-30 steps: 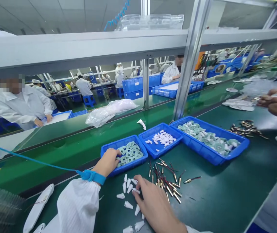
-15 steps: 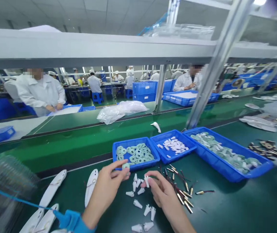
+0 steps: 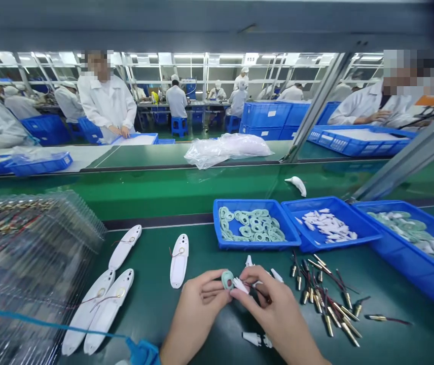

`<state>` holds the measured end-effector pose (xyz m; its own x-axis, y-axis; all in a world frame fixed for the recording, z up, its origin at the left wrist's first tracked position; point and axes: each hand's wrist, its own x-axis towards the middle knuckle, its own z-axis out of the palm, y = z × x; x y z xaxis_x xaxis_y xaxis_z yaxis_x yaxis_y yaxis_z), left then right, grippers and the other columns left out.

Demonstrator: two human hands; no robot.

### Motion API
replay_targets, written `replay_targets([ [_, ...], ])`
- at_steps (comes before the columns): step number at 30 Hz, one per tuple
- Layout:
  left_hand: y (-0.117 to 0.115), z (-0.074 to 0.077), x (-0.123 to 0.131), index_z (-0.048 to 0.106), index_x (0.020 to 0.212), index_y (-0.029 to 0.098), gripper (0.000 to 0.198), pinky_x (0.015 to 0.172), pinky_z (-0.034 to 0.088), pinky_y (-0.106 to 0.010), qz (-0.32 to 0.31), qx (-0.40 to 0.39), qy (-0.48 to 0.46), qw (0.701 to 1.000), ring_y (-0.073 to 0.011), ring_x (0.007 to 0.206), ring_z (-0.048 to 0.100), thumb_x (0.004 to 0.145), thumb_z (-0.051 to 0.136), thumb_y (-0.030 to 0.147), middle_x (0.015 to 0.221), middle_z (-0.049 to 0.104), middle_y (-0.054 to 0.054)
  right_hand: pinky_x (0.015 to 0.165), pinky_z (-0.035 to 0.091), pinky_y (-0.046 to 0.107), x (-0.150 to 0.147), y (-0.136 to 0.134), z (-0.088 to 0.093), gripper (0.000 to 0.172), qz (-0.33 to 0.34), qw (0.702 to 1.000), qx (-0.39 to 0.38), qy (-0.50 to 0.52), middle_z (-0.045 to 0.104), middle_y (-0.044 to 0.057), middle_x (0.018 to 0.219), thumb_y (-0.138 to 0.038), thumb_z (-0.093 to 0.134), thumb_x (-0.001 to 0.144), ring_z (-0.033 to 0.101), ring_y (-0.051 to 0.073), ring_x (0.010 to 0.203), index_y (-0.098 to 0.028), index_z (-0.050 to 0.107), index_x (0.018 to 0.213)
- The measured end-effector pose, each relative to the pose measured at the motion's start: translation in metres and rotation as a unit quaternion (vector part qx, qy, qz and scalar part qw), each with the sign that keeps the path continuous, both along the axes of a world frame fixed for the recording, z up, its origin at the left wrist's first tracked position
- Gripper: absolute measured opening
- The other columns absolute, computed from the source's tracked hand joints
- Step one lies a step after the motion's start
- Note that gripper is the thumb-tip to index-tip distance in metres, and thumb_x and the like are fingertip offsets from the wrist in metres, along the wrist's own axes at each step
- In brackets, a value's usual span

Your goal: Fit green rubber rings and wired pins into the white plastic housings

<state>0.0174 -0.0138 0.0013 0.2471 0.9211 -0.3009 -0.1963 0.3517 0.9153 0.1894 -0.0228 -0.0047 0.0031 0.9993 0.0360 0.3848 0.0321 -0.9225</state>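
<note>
My left hand (image 3: 194,317) pinches a pale green ring (image 3: 227,279) at the front of the green bench. Right beside it, my right hand (image 3: 278,317) pinches a small white cone piece (image 3: 241,285) with its tip against the ring. The two hands meet low in the middle of the view. More white cone pieces (image 3: 257,338) lie under and behind them. A scatter of brass-tipped wired pins (image 3: 325,299) lies just right of my right hand. A blue wrist strap (image 3: 143,352) sits on my left wrist.
Three blue trays stand behind the hands: green rings (image 3: 253,225), white bits (image 3: 327,225), mixed green parts (image 3: 410,238). White elongated shells (image 3: 179,259) lie to the left beside stacked clear blister trays (image 3: 23,263). People in white coats work across the conveyor.
My left hand came back from the ring tray holding a green ring. My right hand lifted a white cone piece. Both hands met; the view swung left and down.
</note>
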Motion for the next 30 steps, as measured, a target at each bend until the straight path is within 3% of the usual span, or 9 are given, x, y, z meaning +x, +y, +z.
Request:
replay_targets([
  [7,0.002,-0.001,-0.006,0.07,0.127,0.016,0.068,0.088,0.061,-0.034,0.003,-0.031,-0.046,0.998,-0.0221,0.084,0.078,0.071,0.086,0.052,0.087,0.083,-0.006,0.047,0.03,0.026,0.011,-0.002,-0.006,0.024,-0.038,0.999,-0.034,-0.001,0.06,-0.002,0.073,-0.048,0.07,0.084,0.042,0.013,0.051,-0.025,0.069,0.09],
  [14,0.002,0.0,-0.005,0.074,0.121,0.018,0.05,0.088,0.062,-0.034,-0.015,-0.009,-0.026,0.999,-0.0223,0.089,0.078,0.081,0.08,0.048,0.102,0.083,-0.008,0.05,0.038,0.027,0.013,-0.009,-0.007,0.021,0.002,1.0,-0.019,-0.021,0.07,0.002,0.091,-0.046,0.069,0.089,0.044,0.014,0.052,-0.028,0.077,0.095],
  [22,-0.003,0.001,-0.002,0.072,0.124,0.017,0.04,0.094,0.058,-0.037,-0.027,0.015,0.053,0.998,-0.0249,0.097,0.077,0.085,0.073,0.025,0.105,0.083,-0.01,0.047,0.038,0.026,0.01,-0.01,0.006,0.019,0.042,0.991,0.046,-0.115,0.062,-0.002,0.068,-0.041,0.063,0.094,0.045,0.014,0.048,-0.029,0.078,0.099],
  [27,-0.003,0.004,-0.001,0.075,0.118,0.015,0.037,0.092,0.059,-0.036,-0.011,0.001,0.043,0.999,-0.0252,0.096,0.077,0.081,0.075,0.021,0.103,0.083,-0.01,0.04,0.032,0.027,0.008,-0.011,0.006,0.025,0.024,0.981,0.077,-0.176,0.044,-0.007,0.047,-0.046,0.062,0.094,0.041,0.015,0.039,-0.026,0.076,0.092],
  [30,-0.004,0.003,0.0,0.078,0.114,0.017,0.033,0.09,0.059,-0.035,-0.012,0.016,0.029,0.999,-0.0257,0.099,0.076,0.081,0.076,0.019,0.108,0.082,-0.01,0.04,0.033,0.027,0.008,-0.012,0.008,0.032,0.015,0.972,0.114,-0.204,0.046,-0.006,0.046,-0.051,0.059,0.096,0.043,0.015,0.038,-0.025,0.076,0.09],
])
